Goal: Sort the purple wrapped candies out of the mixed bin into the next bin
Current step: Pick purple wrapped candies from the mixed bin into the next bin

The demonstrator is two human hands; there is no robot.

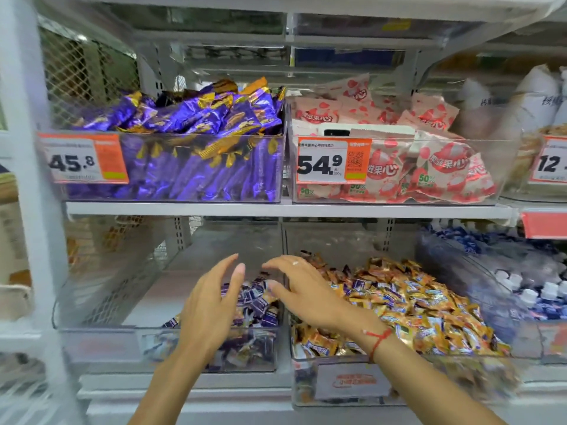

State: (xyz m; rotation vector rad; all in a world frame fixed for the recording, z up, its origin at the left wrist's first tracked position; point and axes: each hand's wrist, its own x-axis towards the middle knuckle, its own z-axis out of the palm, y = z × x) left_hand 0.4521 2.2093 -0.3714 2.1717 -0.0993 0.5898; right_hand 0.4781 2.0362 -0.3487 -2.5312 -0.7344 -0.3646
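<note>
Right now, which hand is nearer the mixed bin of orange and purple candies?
Right. The right hand reaches across the divider from the mixed bin's side, its wrist over that bin's candies. The left hand hovers over the purple candies in the next bin.

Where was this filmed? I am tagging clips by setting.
Most likely a shop's loose-sweets aisle: price tags clipped to clear bins of wrapped candies, stacked on white shelves.
</note>
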